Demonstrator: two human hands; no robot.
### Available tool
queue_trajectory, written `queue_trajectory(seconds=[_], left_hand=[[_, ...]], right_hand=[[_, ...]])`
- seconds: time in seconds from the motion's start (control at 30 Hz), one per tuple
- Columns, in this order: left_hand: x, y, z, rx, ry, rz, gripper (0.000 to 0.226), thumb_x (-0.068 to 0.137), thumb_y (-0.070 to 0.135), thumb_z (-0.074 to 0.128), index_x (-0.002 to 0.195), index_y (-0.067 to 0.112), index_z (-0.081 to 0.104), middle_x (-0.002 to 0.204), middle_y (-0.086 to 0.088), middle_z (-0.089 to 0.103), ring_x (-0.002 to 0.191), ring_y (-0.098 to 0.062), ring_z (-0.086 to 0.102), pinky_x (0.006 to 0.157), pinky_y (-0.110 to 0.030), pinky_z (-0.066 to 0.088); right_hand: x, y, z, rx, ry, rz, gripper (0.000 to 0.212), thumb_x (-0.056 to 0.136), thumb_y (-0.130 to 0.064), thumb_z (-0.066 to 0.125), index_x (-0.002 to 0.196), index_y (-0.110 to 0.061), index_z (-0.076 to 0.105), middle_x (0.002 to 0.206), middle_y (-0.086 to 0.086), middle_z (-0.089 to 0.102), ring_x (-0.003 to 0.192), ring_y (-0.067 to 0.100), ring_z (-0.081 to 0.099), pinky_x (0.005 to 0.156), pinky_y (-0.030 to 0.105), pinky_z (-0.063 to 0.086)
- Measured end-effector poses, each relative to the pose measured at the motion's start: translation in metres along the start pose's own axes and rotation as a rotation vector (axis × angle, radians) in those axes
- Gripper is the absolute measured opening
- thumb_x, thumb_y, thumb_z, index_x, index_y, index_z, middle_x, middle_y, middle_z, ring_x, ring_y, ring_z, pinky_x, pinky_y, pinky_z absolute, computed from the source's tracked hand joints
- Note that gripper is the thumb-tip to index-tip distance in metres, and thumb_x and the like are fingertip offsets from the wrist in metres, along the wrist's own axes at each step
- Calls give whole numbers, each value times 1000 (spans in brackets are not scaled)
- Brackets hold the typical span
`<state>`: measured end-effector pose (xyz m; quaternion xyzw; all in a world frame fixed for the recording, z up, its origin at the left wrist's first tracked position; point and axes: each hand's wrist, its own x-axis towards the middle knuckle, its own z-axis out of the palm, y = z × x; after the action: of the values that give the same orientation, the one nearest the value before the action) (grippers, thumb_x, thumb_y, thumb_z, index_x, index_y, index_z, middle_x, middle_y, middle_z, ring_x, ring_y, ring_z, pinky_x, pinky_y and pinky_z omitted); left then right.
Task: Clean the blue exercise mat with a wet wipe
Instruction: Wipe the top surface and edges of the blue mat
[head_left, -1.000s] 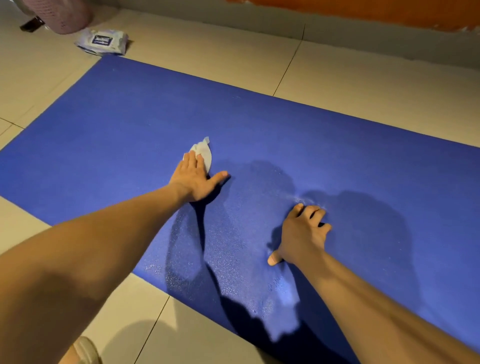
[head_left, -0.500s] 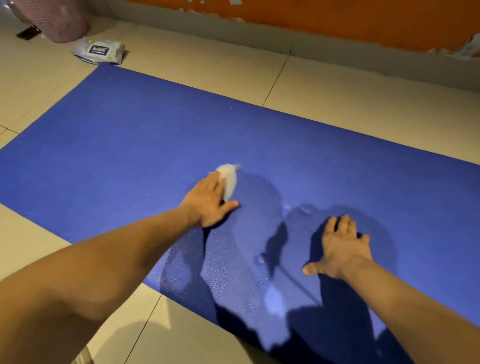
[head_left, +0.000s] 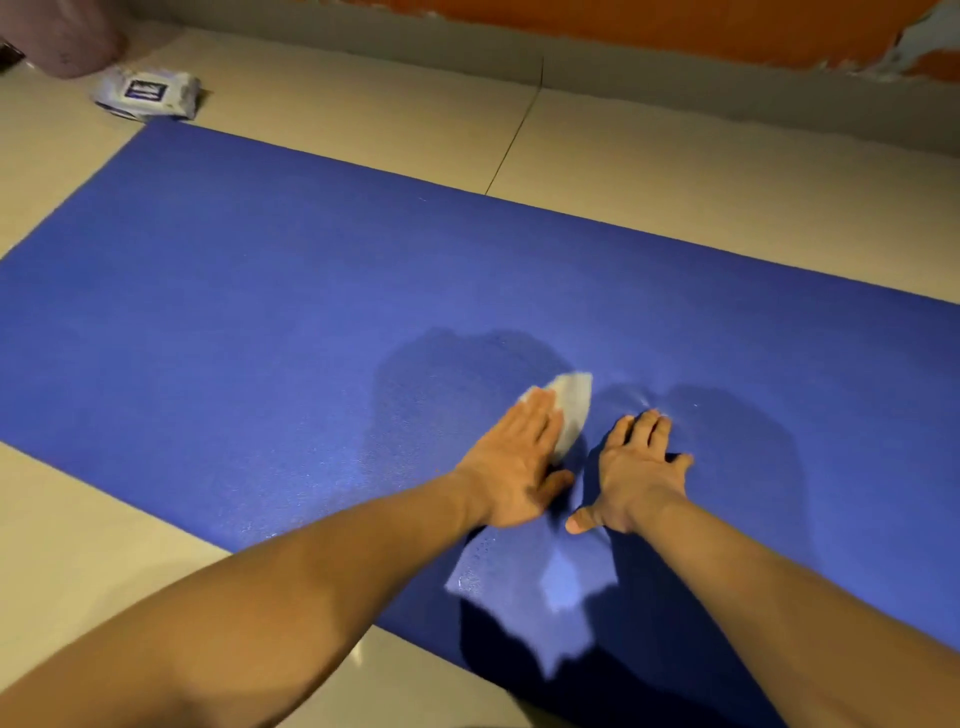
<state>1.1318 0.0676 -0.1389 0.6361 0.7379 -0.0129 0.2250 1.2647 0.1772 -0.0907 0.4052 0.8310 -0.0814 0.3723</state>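
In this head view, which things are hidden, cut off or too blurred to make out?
Head view only.
1. The wet wipe: mostly under the left hand; only its far end shows.
2. The pack of wipes: label too small and blurred to read.
3. The mat: its right end runs past the picture's right edge.
4. The pink thing, top left: cut by the edge, blurred.
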Motion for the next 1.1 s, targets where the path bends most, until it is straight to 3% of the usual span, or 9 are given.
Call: queue_trajectory(seconds=[0.07, 0.13, 0.3, 0.43, 0.57, 0.67, 0.8, 0.97, 1.1], left_hand=[[-6, -9, -2, 49, -21, 83, 92, 92, 63, 6, 162, 4, 7, 170, -16, -8, 157, -28, -14, 127, -41, -5], [-18, -36, -12, 94, -9, 33, 96, 90, 69, 2, 163, 8, 5, 170, -13, -8, 157, -25, -13, 127, -38, -7], [-61, -118, -29, 84, 66, -415, 112, 87, 85, 11, 162, 2, 7, 170, -18, 0, 158, -31, -4, 128, -40, 1], [-49, -85, -28, -2, 100, -578, 113, 90, 84, 16, 160, -5, 10, 167, -26, 5, 156, -37, -2, 128, -44, -2], [-29, -6, -1, -88, 90, -356, 96, 96, 63, 25, 160, -5, 1, 166, -25, -14, 154, -37, -19, 125, -41, -16], [-26, 29, 12, -155, 49, -132, 90, 93, 52, 32, 162, 1, 2, 167, -17, -17, 155, -29, -22, 124, -34, -19], [-35, 5, 13, 17, 85, 1, 92, 100, 61, 41, 163, 5, 4, 170, -15, -9, 157, -26, -16, 126, -36, -11], [-76, -64, -2, 83, 25, -329, 110, 88, 85, 14, 162, 6, -5, 169, -14, -14, 156, -26, -17, 127, -40, -7], [-95, -78, -10, 18, 12, -539, 116, 87, 89, 17, 161, 4, -6, 169, -14, -14, 156, -28, -17, 127, -40, -8]], right_hand=[[1, 1, 1, -1, 1, 0, 164, 53, -81, 80, 154, 5, -16, 162, 30, -14, 151, 48, -12, 113, 66, 28], [2, 2, 2, -5, 2, -6, 164, 53, -80, 80, 154, 6, -16, 162, 31, -13, 151, 49, -11, 112, 67, 28], [3, 1, 5, -17, 22, -12, 166, 51, -83, 79, 153, 10, -14, 162, 33, -10, 150, 52, -7, 111, 69, 29], [6, -1, 6, -1, 4, -4, 166, 52, -81, 81, 152, 11, -16, 160, 36, -12, 149, 54, -9, 111, 72, 27], [8, -2, 7, 29, -1, 2, 167, 52, -76, 84, 152, 10, -18, 160, 35, -14, 149, 54, -12, 111, 73, 25], [9, -2, 7, 47, -10, 3, 168, 50, -77, 84, 152, 8, -20, 161, 34, -16, 149, 52, -14, 112, 72, 24], [11, 1, 7, 60, -26, -3, 168, 50, -76, 85, 152, 6, -21, 160, 33, -19, 149, 51, -17, 113, 72, 22], [10, 3, 6, 42, -34, -18, 170, 49, -79, 83, 152, 8, -20, 159, 35, -18, 148, 54, -15, 111, 73, 24], [10, 4, 6, 58, -31, -36, 168, 51, -79, 82, 152, 9, -20, 159, 36, -19, 148, 54, -15, 111, 74, 23]])
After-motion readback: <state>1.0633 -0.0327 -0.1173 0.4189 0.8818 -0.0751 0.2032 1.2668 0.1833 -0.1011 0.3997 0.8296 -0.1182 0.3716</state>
